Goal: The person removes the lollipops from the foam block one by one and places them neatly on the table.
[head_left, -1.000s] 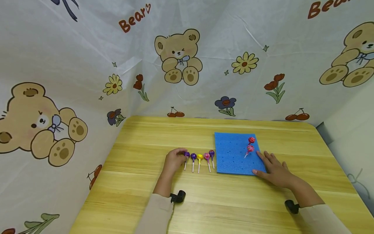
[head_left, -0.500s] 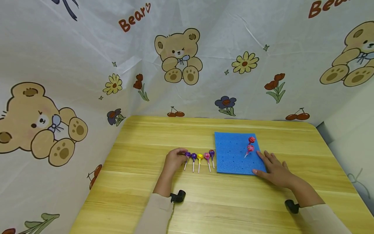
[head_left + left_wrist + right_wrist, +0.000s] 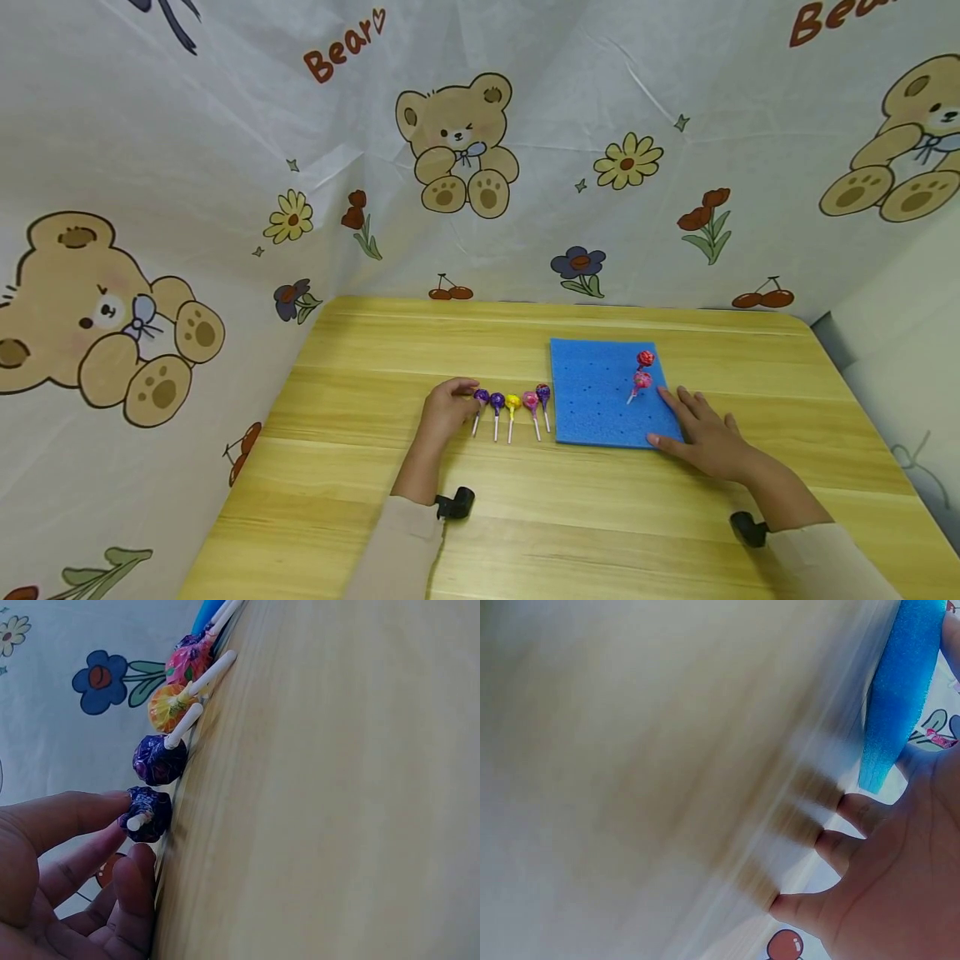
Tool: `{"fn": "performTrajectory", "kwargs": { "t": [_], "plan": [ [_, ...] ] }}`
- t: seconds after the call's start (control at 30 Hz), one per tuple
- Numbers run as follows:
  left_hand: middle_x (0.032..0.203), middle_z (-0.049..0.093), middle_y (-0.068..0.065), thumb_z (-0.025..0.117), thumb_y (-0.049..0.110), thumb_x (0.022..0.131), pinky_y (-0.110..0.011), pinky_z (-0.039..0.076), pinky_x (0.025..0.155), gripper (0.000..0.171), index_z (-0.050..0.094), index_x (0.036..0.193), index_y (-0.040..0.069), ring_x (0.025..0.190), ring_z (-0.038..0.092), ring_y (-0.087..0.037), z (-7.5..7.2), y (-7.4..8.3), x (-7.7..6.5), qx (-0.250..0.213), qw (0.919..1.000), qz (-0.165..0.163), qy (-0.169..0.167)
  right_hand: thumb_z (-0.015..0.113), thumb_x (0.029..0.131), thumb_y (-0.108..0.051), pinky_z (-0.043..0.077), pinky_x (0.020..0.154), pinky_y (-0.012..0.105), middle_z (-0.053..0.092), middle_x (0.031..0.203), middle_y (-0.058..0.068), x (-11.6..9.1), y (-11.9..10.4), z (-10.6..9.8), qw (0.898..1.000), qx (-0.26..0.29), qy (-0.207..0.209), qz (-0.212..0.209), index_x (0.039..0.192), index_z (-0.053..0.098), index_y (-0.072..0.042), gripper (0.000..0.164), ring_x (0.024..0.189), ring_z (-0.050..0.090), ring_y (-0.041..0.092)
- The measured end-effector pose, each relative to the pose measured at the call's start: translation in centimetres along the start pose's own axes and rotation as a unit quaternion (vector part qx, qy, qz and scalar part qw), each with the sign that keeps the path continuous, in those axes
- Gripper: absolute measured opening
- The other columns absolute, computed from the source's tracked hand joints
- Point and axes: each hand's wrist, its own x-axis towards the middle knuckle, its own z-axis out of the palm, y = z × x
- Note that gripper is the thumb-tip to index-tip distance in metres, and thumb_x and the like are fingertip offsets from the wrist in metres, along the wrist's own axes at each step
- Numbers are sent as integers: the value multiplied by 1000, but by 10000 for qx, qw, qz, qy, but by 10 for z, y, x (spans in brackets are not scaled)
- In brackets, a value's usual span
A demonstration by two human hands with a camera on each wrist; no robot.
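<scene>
At the left end of a row of lollipops, my left hand (image 3: 448, 412) pinches the head of a purple-wrapped lollipop (image 3: 147, 816) between thumb and fingers. Its white stick points toward the camera in the left wrist view. Beside it lie another purple lollipop (image 3: 497, 402), a yellow lollipop (image 3: 513, 403), a pink lollipop (image 3: 531, 401) and a dark purple and red one (image 3: 543, 392). My right hand (image 3: 708, 437) is spread at the right edge of a blue foam board (image 3: 592, 417), its thumb and index finger touching it.
A red lollipop (image 3: 645, 358) and a pink-red lollipop (image 3: 642, 380) stand in the board's right side, which has rows of small holes. The wooden table (image 3: 570, 525) runs back to a white cloth (image 3: 547, 50) printed with bears and flowers.
</scene>
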Motion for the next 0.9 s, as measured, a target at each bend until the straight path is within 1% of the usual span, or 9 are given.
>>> {"fn": "performTrajectory", "kwargs": {
  "t": [0.13, 0.23, 0.37, 0.43, 0.6, 0.7, 0.87, 0.9],
  "plan": [
    [115, 68, -14, 75, 7, 87, -25, 53, 66, 32, 73, 118, 7, 90, 65, -20, -2, 0, -1, -74, 10000, 20, 37, 61, 95, -56, 6, 100, 88, 16, 162, 35, 0, -2, -2, 9999, 1, -84, 57, 164, 13, -17, 93, 146, 11, 64],
    [115, 68, -13, 73, 7, 87, -26, 55, 70, 31, 72, 118, 7, 96, 66, -22, -5, -1, -1, -227, 9997, 34, 65, 61, 95, -57, 6, 101, 88, 15, 163, 34, 0, -4, -3, 9999, -16, -146, 91, 164, 12, -17, 93, 147, 10, 63],
    [118, 69, -11, 73, 11, 88, -29, 57, 77, 30, 72, 118, 9, 102, 66, -23, -8, 0, -1, -431, 9989, 155, 138, 61, 95, -57, 6, 101, 88, 15, 163, 34, 0, -5, -3, 9998, -23, -168, 104, 164, 13, -17, 93, 147, 10, 63],
    [119, 69, -10, 74, 14, 90, -32, 57, 79, 30, 72, 119, 10, 104, 66, -23, -9, 1, -1, -484, 9982, 294, 173, 61, 95, -57, 6, 101, 88, 15, 163, 34, 0, -5, -3, 9998, -19, -163, 106, 164, 13, -17, 93, 147, 10, 63],
    [123, 68, -11, 75, 18, 91, -36, 58, 87, 36, 69, 125, 10, 107, 65, -22, -9, 11, -4, -686, 9955, 618, 196, 61, 95, -56, 7, 101, 88, 15, 163, 35, 0, -4, -2, 9998, -21, -157, 97, 164, 12, -17, 93, 146, 10, 63],
    [128, 67, -11, 75, 22, 91, -36, 57, 91, 40, 67, 129, 10, 112, 64, -22, -8, 18, -7, -818, 9935, 758, 208, 61, 95, -57, 7, 101, 88, 15, 163, 35, 0, -4, -2, 9998, -17, -153, 98, 164, 13, -16, 93, 146, 10, 63],
    [133, 65, -8, 77, 24, 91, -33, 57, 94, 41, 67, 130, 18, 121, 61, -22, -5, 28, -12, -1065, 9899, 907, 248, 61, 95, -57, 7, 101, 88, 16, 162, 35, -1, -5, -3, 9998, -16, -159, 110, 164, 13, -16, 93, 146, 11, 63],
    [134, 64, -9, 77, 23, 91, -34, 57, 94, 41, 67, 131, 19, 123, 61, -23, -4, 30, -13, -1116, 9889, 954, 249, 61, 95, -57, 7, 101, 88, 16, 163, 34, -1, -6, -3, 9998, -15, -162, 114, 164, 13, -16, 93, 146, 11, 63]
  ]
}}
